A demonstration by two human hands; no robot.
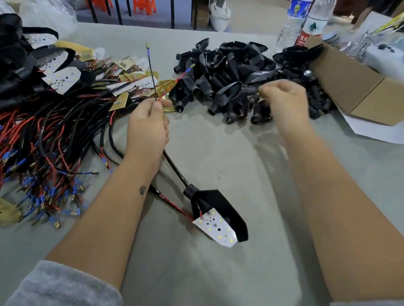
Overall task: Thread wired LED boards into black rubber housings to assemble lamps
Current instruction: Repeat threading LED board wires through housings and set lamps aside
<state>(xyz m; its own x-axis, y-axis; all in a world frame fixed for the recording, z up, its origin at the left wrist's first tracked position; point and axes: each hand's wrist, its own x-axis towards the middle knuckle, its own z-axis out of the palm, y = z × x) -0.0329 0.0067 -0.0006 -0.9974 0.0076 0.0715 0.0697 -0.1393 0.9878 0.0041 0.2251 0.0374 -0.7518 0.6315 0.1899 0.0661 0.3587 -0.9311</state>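
My left hand (148, 123) has its fingers (157, 107) clamped on a thin wire (151, 74) rising above them; below trails the housing (218, 210) with its board (215, 227) half out. My right hand (284, 101) is curled, blurred; I cannot tell its grip. Beyond lie loose housings (236, 84) on the tabletop (220, 154).

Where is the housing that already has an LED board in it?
In the head view, the housing lies on the table between the forearms, near centre, the white LED board at its mouth, below the left hand.
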